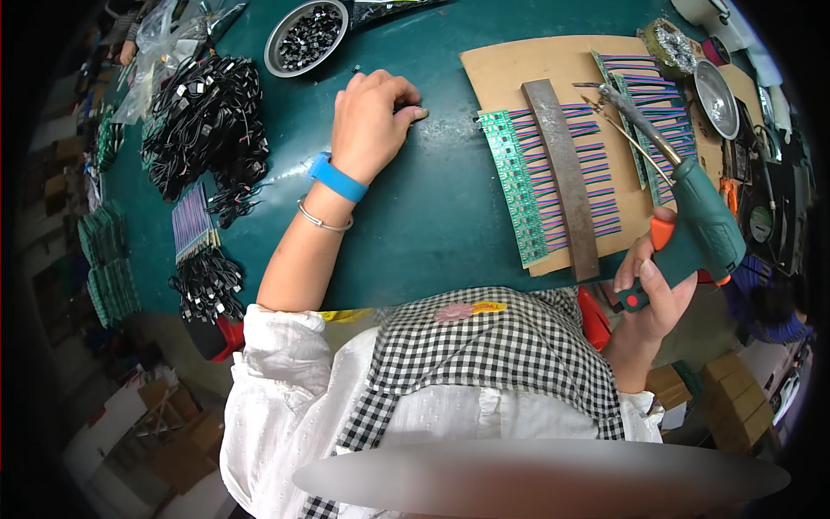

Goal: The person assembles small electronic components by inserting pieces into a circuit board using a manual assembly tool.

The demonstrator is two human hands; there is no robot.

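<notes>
My right hand (664, 303) grips the handle of a green soldering gun (705, 216) with an orange trigger. Its metal tip points up and left over a sheet of brown cardboard (501, 65). On that sheet lies a strip of green circuit boards (514, 190) with rows of thin coloured wires. A flat metal bar (562, 177) lies across those wires. Left of the boards, my left hand (372, 121) rests on the green table with its fingers curled and thumb forward. Whatever those fingers hold, if anything, is hidden.
A second wired board strip (635, 130) lies on the cardboard, near a metal dish (716, 99). A bowl of small black parts (307, 39) stands at the back. Black cable bundles (207, 125) are piled at left. Another person's hand (128, 52) shows far left.
</notes>
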